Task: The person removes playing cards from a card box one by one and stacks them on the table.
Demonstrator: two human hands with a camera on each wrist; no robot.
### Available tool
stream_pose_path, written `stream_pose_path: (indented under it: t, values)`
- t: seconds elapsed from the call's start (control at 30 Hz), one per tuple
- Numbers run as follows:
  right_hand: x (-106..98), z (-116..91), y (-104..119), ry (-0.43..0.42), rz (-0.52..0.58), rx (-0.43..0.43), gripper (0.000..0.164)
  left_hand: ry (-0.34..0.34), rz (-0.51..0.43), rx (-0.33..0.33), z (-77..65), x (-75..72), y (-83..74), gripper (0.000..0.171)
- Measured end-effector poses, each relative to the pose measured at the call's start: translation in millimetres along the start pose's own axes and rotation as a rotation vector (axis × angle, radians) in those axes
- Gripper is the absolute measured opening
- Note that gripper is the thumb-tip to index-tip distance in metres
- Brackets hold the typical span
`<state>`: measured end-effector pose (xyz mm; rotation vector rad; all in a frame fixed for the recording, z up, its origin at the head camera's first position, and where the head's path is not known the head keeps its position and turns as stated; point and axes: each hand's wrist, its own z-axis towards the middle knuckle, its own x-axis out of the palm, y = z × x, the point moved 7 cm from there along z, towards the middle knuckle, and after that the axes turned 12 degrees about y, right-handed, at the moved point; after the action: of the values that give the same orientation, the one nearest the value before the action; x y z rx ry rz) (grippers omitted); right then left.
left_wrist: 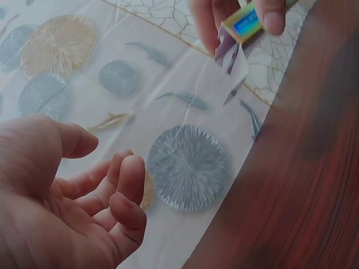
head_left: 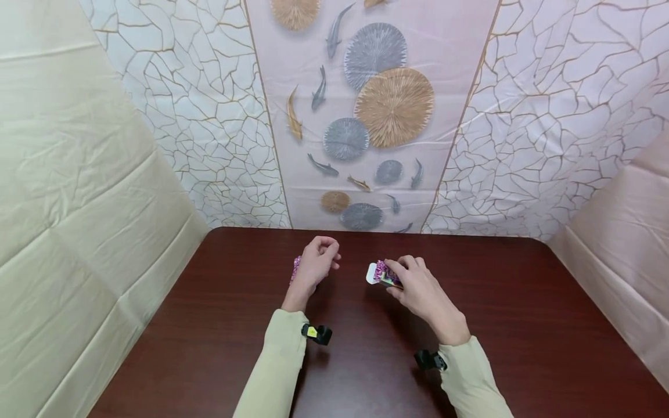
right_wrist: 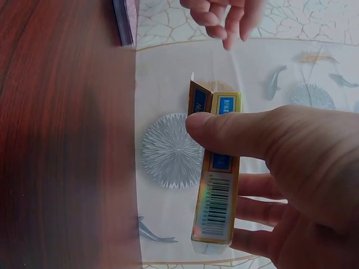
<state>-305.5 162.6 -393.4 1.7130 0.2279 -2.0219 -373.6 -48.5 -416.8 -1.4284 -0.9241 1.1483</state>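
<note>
My right hand [head_left: 422, 288] holds a small playing-card box [head_left: 387, 274] above the table, thumb on one side and fingers on the other. The box has a purple patterned face and a white end flap folded out towards the left. In the right wrist view, a gold edge with blue labels and a barcode shows on the box [right_wrist: 216, 204]. My left hand [head_left: 315, 262] hovers to the left with its fingers loosely bent and nothing in them. Partly hidden behind that hand is a purple patterned block [head_left: 296, 265], perhaps a deck of cards, on the table.
A dark red-brown table [head_left: 355, 371] spreads beneath both hands. Its far edge meets a patterned cloth backdrop [head_left: 360, 191] with fish and round leaves. Pale cloth hangs [head_left: 94, 232] along the left side and also along the right.
</note>
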Motion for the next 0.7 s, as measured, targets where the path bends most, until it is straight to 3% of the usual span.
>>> stream_pose_path:
  t: [0.27, 0.7]
  values:
    - [-3, -2, -2, -0.011, 0.002, -0.003, 0.056, 0.044, -0.027, 0.003, 0.0, 25.2, -6.4, 0.021]
    - [-4, -2, -1, -0.008, -0.001, 0.002, 0.056, 0.155, -0.048, -0.011, 1.5, 67.9, -3.1, 0.025]
